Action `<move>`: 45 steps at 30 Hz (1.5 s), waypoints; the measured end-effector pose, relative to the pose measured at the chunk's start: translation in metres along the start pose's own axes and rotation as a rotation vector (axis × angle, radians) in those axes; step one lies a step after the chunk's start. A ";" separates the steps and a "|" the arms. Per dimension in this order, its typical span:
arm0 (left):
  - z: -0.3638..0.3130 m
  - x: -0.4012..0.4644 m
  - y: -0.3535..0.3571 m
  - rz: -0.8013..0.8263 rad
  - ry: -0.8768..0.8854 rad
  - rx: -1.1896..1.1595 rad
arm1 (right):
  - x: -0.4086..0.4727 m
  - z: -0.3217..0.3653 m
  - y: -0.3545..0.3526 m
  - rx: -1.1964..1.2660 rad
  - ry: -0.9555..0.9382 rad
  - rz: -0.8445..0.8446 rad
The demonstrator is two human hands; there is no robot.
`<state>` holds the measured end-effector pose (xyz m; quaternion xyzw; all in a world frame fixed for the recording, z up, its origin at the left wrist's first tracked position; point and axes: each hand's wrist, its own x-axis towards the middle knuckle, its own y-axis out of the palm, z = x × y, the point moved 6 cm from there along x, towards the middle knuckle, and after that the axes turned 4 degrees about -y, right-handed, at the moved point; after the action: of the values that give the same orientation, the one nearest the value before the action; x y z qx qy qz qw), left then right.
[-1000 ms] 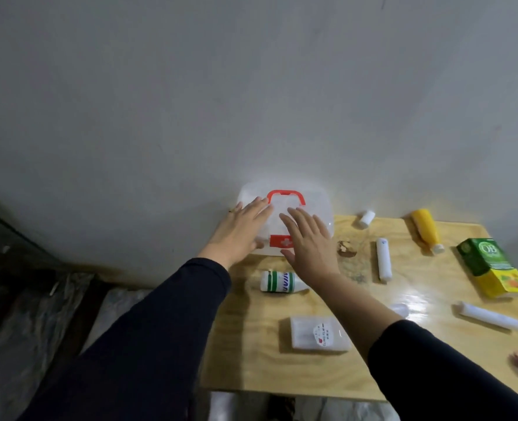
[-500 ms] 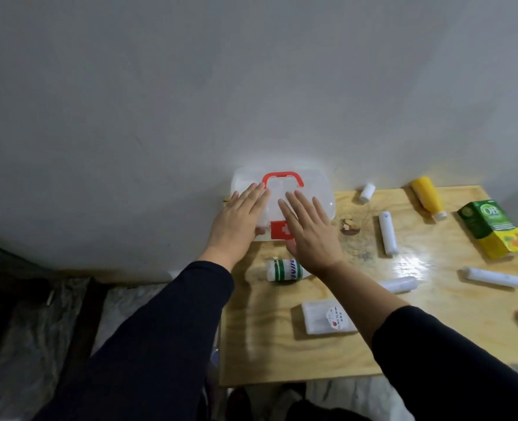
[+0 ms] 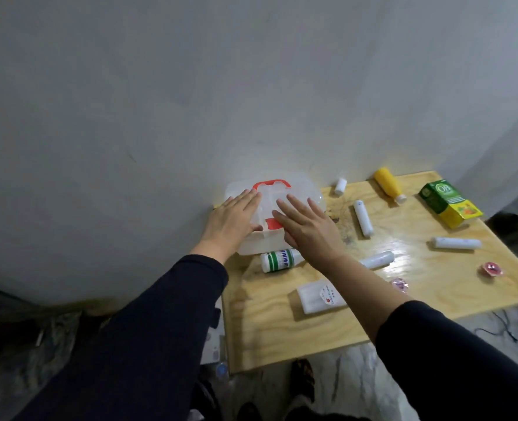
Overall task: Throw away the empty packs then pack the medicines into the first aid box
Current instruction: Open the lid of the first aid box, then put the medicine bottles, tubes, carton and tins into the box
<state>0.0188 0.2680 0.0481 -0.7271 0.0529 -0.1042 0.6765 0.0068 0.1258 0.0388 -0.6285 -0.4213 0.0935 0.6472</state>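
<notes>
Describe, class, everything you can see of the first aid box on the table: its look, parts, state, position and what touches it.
The first aid box is translucent white plastic with rounded corners, a red carry handle lying flat on its lid and a red clasp at the front. It looks closed. It sits at the table's far left corner, against the wall. The left hand and right hand rest flat on its lid, fingers straight. A green-striped white bottle lies just in front.

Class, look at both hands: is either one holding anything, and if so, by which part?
Nothing is held. The left hand and right hand lie flat, fingers straight, on the first aid box lid.
</notes>
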 end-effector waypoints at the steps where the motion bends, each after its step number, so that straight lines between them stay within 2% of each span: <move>1: 0.000 0.001 -0.007 -0.012 0.004 0.005 | 0.003 -0.002 -0.006 -0.003 0.003 -0.029; 3: 0.000 0.004 -0.021 -0.045 0.006 0.006 | 0.010 -0.008 -0.021 -0.007 0.059 -0.104; 6: 0.004 0.012 -0.040 -0.090 -0.004 0.003 | 0.009 -0.024 -0.032 0.058 0.348 -0.151; 8: 0.008 0.021 -0.049 -0.113 -0.016 -0.004 | -0.002 -0.037 -0.028 0.145 0.581 -0.130; 10: 0.012 0.030 -0.056 -0.124 -0.027 -0.003 | -0.010 -0.049 -0.012 0.201 0.725 -0.005; 14: 0.019 0.046 -0.061 -0.130 -0.061 -0.020 | -0.006 -0.060 0.035 0.311 0.752 0.335; 18: 0.025 0.063 -0.068 -0.159 -0.115 -0.044 | -0.011 -0.060 0.060 0.398 0.747 0.494; 33: 0.021 0.092 -0.081 -0.220 -0.175 -0.024 | -0.013 -0.061 0.058 0.394 0.714 0.500; 39: -0.021 0.097 -0.085 -0.195 0.016 -0.079 | -0.013 -0.095 0.025 0.341 0.695 0.521; 45: -0.098 0.100 -0.066 -0.026 0.190 -0.103 | -0.064 -0.145 -0.018 0.316 0.830 0.587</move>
<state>0.0902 0.1556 0.1275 -0.7484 0.1124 -0.1788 0.6288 0.0552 -0.0259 0.0480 -0.5989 0.0828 0.0766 0.7928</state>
